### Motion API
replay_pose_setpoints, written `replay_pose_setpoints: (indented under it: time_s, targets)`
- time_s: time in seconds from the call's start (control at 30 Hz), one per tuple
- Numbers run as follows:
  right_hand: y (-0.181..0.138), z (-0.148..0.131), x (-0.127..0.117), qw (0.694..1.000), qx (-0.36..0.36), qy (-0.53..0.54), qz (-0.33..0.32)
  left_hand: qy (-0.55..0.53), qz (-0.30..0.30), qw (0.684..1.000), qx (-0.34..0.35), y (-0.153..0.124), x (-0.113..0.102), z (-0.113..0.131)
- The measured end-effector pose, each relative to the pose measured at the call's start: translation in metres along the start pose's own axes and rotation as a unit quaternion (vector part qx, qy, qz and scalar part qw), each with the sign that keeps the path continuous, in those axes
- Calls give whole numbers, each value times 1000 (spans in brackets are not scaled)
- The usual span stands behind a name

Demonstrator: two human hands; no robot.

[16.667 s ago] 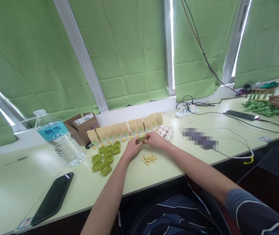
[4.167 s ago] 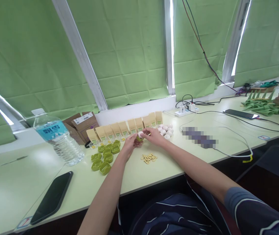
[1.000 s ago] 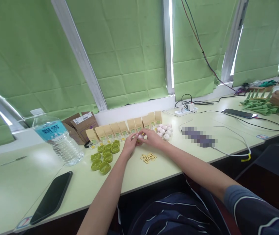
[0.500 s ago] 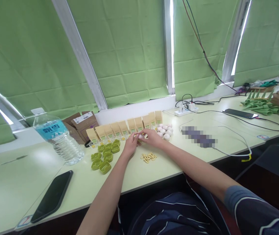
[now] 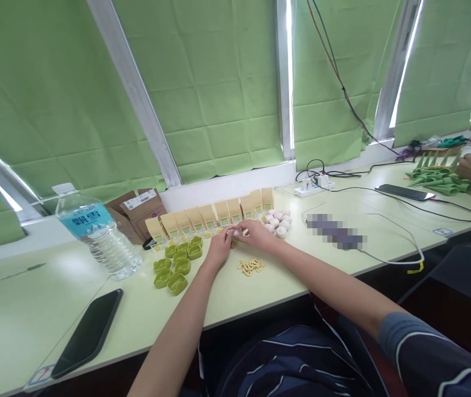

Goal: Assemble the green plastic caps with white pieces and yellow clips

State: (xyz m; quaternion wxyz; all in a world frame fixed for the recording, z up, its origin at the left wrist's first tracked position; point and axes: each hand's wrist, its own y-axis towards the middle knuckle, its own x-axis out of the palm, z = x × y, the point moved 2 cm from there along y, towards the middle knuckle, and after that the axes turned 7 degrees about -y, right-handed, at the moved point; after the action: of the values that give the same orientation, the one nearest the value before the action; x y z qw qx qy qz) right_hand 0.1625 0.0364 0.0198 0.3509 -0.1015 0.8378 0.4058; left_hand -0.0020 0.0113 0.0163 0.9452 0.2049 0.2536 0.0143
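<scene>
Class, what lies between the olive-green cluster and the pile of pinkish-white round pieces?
In the head view, the left hand and right hand lie there, holding a small pale piece.

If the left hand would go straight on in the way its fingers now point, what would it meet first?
Probably the right hand, which faces it across the small pale piece held between them. Beyond, the line seems to run to the standing tan cards, but depth is unclear.

Daylight glows through flat green fabric blinds [image 5: 222, 82]; soft glare whitens the long pale-cream desk [image 5: 12, 320]; wide-angle edges stretch.
</scene>
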Motion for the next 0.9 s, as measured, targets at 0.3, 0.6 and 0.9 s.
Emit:
replay_pose_setpoints:
  time_s: [0.3, 0.6, 0.9]
  targets:
    - [0, 6, 7, 1000, -6, -9, 6, 93, -19, 995, 8, 0, 2, 3]
    - [0, -4, 2, 999, -25, -23, -3, 38, -10, 999, -3, -1, 1, -1]
    - [-1, -6, 0, 1000, -23, -15, 5, -79, -12, 996, -49, 4, 2, -11]
